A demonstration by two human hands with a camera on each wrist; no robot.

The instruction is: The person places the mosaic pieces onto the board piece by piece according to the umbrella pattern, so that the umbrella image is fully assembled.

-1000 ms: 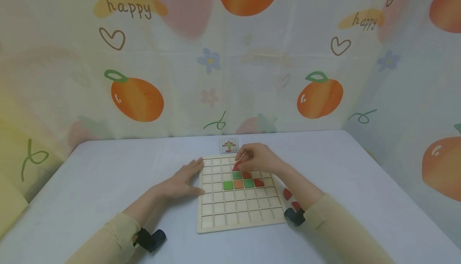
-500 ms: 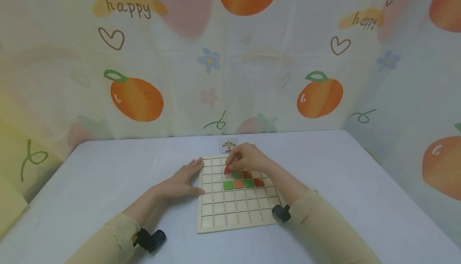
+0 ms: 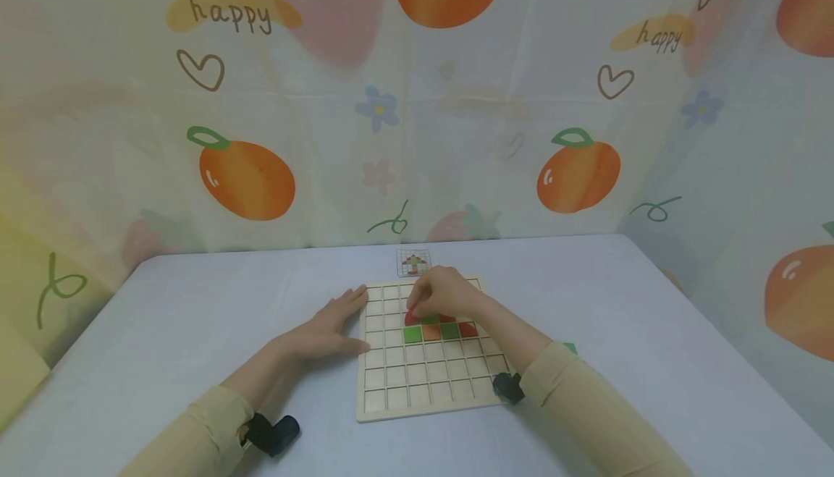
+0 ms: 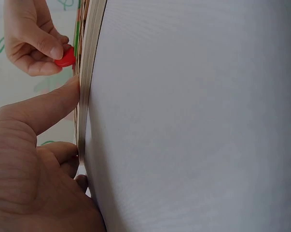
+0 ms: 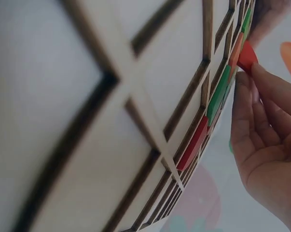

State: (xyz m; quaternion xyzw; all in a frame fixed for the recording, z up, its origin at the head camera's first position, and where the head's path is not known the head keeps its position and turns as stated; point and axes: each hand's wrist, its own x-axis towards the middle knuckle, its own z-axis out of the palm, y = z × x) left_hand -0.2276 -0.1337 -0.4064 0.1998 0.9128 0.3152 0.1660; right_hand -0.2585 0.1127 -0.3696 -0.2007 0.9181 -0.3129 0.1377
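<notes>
My right hand pinches a red piece with a curved edge between thumb and fingers. That piece is over a cell of the wooden grid board, left of a green tile partly hidden by the hand. In the row below lie a green tile, an orange tile, another green tile and a red piece. Fingers spread, my left hand touches the board's left edge; its thumb and fingertips rest along the side in the left wrist view.
Behind the board lies a small card printed with a coloured pattern on a grid. A green piece shows beside the right sleeve, which hides the table there. The white table meets a fruit-print curtain at the back.
My right hand has moved left and then down with the red piece, which is now lower over the board. The right forearm now covers the red pieces by the board's right side. The left hand stays put.
</notes>
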